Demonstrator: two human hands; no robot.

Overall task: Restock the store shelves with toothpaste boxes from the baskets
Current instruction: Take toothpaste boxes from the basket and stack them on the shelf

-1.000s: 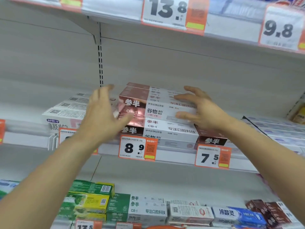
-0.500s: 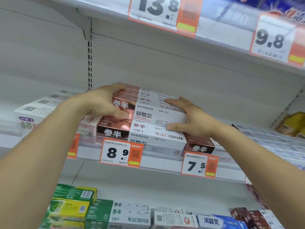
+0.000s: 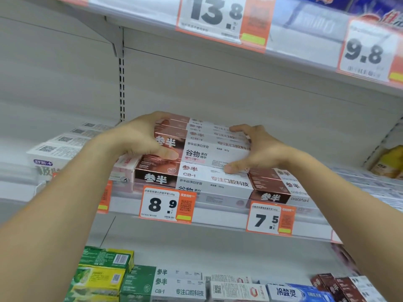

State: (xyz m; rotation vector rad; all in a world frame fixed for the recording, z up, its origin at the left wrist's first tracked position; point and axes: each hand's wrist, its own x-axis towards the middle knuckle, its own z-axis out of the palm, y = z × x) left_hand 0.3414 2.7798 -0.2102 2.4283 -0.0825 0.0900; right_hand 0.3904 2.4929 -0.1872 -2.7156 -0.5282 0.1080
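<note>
A stack of rose-gold and white toothpaste boxes (image 3: 207,147) lies on the middle shelf (image 3: 218,216) above the 8.9 price tag (image 3: 168,203). My left hand (image 3: 141,138) grips the left end of the top layer, fingers curled over the top and thumb on the front face. At the right end, my right hand (image 3: 257,147) holds the same layer, with fingers over the top and thumb under the front edge. A lower box of the same kind (image 3: 196,177) sits beneath it on the shelf.
White boxes (image 3: 63,144) lie to the left on the same shelf, brown boxes (image 3: 277,188) to the right above a 7.5 tag (image 3: 270,219). The shelf overhead (image 3: 152,20) carries 13.8 and 9.8 tags. Green, white and blue boxes fill the lower shelf.
Both hands went from open beside the stack to closing on the ends of its top layer. The view has tilted up a little.
</note>
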